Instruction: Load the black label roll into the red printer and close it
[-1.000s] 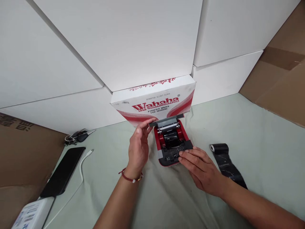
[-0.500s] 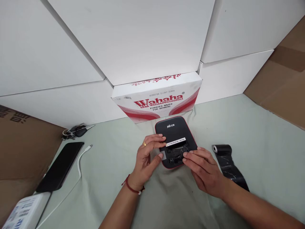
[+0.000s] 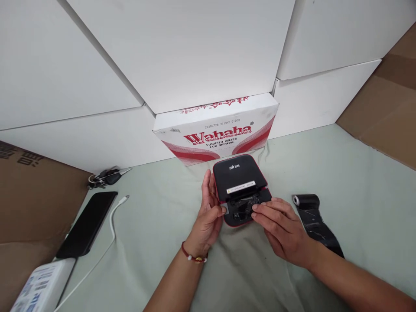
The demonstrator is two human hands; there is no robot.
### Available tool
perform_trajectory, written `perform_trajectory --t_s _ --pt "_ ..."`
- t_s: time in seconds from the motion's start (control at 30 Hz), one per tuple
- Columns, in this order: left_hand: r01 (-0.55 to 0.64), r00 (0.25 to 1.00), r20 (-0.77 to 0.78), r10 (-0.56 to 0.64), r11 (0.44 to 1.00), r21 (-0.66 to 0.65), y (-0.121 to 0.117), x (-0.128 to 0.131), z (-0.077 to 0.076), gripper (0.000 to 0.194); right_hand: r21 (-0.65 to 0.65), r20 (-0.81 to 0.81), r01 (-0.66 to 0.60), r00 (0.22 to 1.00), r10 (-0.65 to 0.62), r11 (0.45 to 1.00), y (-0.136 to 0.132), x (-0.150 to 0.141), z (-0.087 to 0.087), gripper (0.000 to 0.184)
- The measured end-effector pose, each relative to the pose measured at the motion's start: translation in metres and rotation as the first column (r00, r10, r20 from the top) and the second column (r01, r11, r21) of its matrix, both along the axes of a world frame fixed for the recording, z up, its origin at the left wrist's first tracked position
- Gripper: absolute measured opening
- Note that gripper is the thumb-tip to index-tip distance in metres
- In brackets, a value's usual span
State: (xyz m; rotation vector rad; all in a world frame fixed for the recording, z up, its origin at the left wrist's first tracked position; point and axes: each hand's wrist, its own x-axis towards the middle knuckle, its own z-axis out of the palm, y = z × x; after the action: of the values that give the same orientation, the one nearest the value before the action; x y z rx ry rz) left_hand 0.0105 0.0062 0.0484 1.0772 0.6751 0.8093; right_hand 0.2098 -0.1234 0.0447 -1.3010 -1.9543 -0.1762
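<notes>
In front of me is a flat black device [image 3: 238, 173] with rounded corners, a red edge, white lettering and a white label strip. Its upper panel is tilted against its lower part [image 3: 232, 222], where a recess shows black mechanical parts. My left hand [image 3: 209, 216] grips the left side, thumb on the lower part beside a small grey patch and fingers along the edge and under it. From the right, my right hand [image 3: 281, 225] holds the lower part's right side, its fingers together and fingertips at the recess. What those fingertips pinch, if anything else, is hidden.
A white and red carton [image 3: 217, 138] stands just behind the device. To the right lies a black roll [image 3: 308, 201] with its end unrolled. On the left are keys [image 3: 110, 177], a black phone [image 3: 87, 225], a white cable [image 3: 113, 225] and a white power strip [image 3: 45, 281].
My left hand has moved from lying across the device to gripping its left edge. The device's upper panel has tilted relative to the lower part. My right hand stays at the right side.
</notes>
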Motion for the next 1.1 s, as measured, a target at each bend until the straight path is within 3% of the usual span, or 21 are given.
perform_trajectory --t_s 0.13,0.27,0.37,0.43,0.53,0.6,0.7,0.87,1.0,1.1 --pt "-0.021 0.998 0.055 0.022 1.0 -0.013 0.0 0.001 -0.004 0.104 -0.058 -0.032 -0.024 0.999 0.022 0.998 0.0 -0.001 0.018 0.048" --pt "-0.057 0.994 0.094 0.051 0.997 0.055 -0.001 0.003 -0.017 0.091 -0.188 -0.184 -0.116 0.98 0.081 0.975 0.009 0.012 0.058 0.036" --pt "-0.097 0.992 0.089 0.084 0.985 0.143 -0.002 0.005 -0.025 0.079 -0.245 -0.216 -0.115 0.974 0.061 0.963 0.034 0.02 0.09 0.028" --pt "-0.12 0.991 0.076 0.108 0.974 0.191 -0.003 0.006 -0.028 0.072 -0.364 -0.072 -0.054 0.997 0.03 0.93 0.059 0.018 0.105 0.023" --pt "-0.138 0.99 0.068 0.126 0.967 0.214 -0.003 0.008 -0.031 0.069 -0.6 0.309 0.18 0.951 0.019 0.779 0.101 0.0 0.113 0.024" --pt "-0.137 0.99 0.064 0.126 0.968 0.213 -0.002 0.008 -0.032 0.069 -0.658 0.489 0.326 0.87 0.056 0.679 0.124 -0.016 0.112 0.026" --pt "-0.127 0.991 0.063 0.116 0.97 0.206 -0.001 0.008 -0.034 0.068 -0.671 0.563 0.393 0.822 0.087 0.628 0.146 -0.034 0.108 0.025" --pt "-0.126 0.991 0.075 0.114 0.975 0.183 -0.002 0.007 -0.031 0.068 -0.671 0.563 0.405 0.823 0.072 0.621 0.135 -0.025 0.114 0.024" --pt "-0.112 0.992 0.076 0.101 0.98 0.167 -0.002 0.007 -0.027 0.069 -0.591 0.399 0.32 0.914 -0.077 0.74 0.096 0.026 0.122 0.03" --pt "-0.108 0.992 0.085 0.096 0.982 0.155 -0.002 0.007 -0.029 0.07 -0.569 0.339 0.334 0.928 -0.156 0.751 0.069 0.068 0.122 0.035"
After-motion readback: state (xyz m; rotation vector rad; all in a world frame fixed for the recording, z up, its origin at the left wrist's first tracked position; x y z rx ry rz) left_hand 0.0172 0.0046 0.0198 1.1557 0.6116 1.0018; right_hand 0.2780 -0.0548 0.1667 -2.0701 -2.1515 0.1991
